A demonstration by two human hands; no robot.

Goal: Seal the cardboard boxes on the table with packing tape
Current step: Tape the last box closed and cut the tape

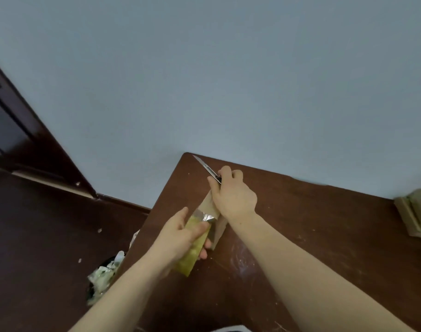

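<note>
Right hand: fingers curled tight round the handle of a utility knife. The heel sits over the cardboard box, though I cannot tell if it presses down.
Left hand: wrapped round a roll of packing tape, thumb on its upper edge, just below and left of the right hand.
Cardboard box: small, plain brown and matte with sharp folded edges. It stands between the two hands, mostly under the right one.
Tape strip: clear, glossy and creased, running from the roll to the box.
Risk, blade: a long, thin, bare length of steel points away from both hands. Bringing it back to cut so short a strip could nick the left thumb or score the box.
Risk, tape: if the tension drops, the film may fold onto itself.
Risk, box: it looks light, so a tug from the roll could slide or tip it.
Table: dark brown wood, scuffed and speckled white, under both hands.
Beyond the right hand: a pale carved wooden piece lies at the table's far edge.
Beyond the left hand: a bin of crumpled waste sits on the floor.
</note>
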